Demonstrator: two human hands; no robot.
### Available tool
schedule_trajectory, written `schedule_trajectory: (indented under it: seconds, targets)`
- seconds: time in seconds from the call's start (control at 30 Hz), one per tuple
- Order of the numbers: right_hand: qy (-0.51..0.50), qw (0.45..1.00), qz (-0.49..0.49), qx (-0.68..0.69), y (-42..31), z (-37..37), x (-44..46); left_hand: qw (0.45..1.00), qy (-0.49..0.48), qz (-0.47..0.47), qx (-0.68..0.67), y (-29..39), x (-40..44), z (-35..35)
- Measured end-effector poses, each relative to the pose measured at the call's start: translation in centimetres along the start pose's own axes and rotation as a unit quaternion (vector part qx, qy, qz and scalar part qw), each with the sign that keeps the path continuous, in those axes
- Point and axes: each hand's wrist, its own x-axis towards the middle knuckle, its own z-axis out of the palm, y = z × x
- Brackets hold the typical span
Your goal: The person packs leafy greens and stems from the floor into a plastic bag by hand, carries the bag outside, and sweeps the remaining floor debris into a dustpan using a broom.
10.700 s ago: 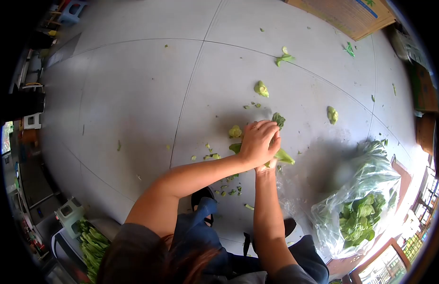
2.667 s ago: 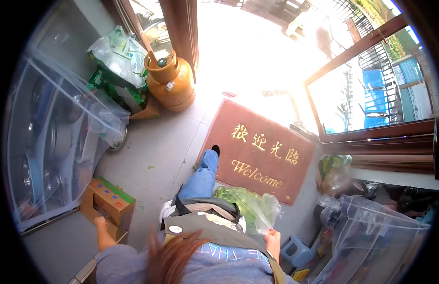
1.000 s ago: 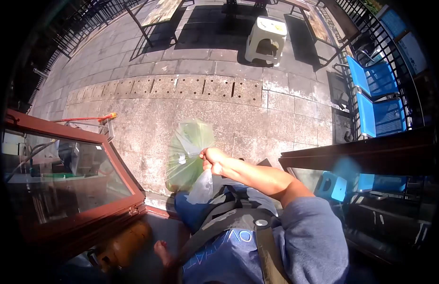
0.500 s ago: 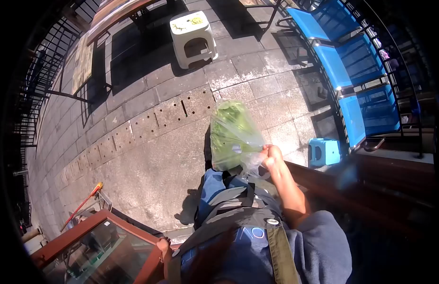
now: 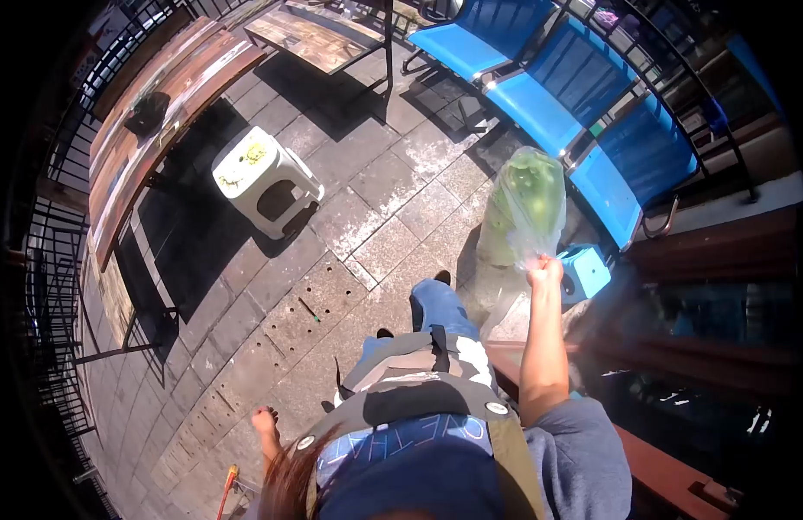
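My right hand (image 5: pixel 544 270) is closed around the gathered neck of a clear plastic bag (image 5: pixel 527 208). Green contents, which look like leafy vegetables, fill the bag; their exact kind is blurred by the plastic. It is held out at arm's length to my right, in front of a small blue stool (image 5: pixel 585 273). My left hand (image 5: pixel 265 420) hangs low at my left side with nothing in it, its fingers loosely bent and apart. Near that hand is an orange-red handle (image 5: pixel 230 485) with a yellow end.
A white plastic stool (image 5: pixel 263 182) stands ahead on the paving. Blue linked seats (image 5: pixel 540 108) line the right side beside a railing. To the left is a long wooden table (image 5: pixel 159 113) with a bench (image 5: pixel 111 295); another wooden-topped piece (image 5: pixel 319 35) stands farther off.
My left hand has let go of the red-framed glass door, which has left the view. The bag in my right hand has swung outward to the right. I have turned and moved forward.
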Motion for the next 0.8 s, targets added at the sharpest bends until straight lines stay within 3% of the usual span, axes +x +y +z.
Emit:
schedule_trajectory:
  seconds: [0.03, 0.13, 0.23, 0.37, 0.47, 0.53, 0.6, 0.7, 0.73, 0.8]
  targets:
    - [0.0, 1.0, -0.006, 0.0, -0.2, 1.6, 1.8, 0.999, -0.004, 0.048, 0.016, 2.6, 0.2, 2.8]
    - [-0.009, 0.999, 0.039, -0.03, -2.5, 4.9, 8.3, 0.985, -0.134, 0.059, 0.088, 8.2, 1.7, 8.9]
    - [0.058, 0.997, 0.047, 0.001, -3.4, 7.3, 17.0, 0.98, -0.105, 0.017, 0.17, 11.1, 2.7, 16.7]
    - [0.085, 0.995, 0.057, 0.001, -3.7, 12.0, 28.1, 0.872, -0.259, 0.21, 0.358, 19.0, -0.5, 27.0]
    - [0.124, 0.989, 0.073, -0.017, -5.5, 19.3, 26.0, 0.909, -0.253, 0.039, 0.328, 25.7, -3.1, 34.9]
    - [0.14, 0.987, 0.079, 0.004, -6.2, 20.0, 28.1, 0.848, -0.327, 0.205, 0.362, 27.2, -2.5, 39.2]
    - [0.149, 0.985, 0.082, 0.035, -6.7, 19.4, 31.0, 0.896, -0.321, 0.047, 0.304, 29.3, -2.4, 45.2]
    - [0.119, 0.989, 0.063, 0.066, -8.3, 19.7, 32.5, 0.877, -0.324, 0.073, 0.346, 31.9, -3.1, 55.3]
    - [0.104, 0.991, 0.052, 0.07, -9.1, 20.3, 32.9, 0.91, -0.252, -0.027, 0.328, 33.7, -5.1, 59.7]
    - [0.193, 0.977, 0.034, 0.084, -11.0, 22.7, 30.8, 0.895, -0.29, -0.031, 0.337, 36.7, -8.0, 65.1]
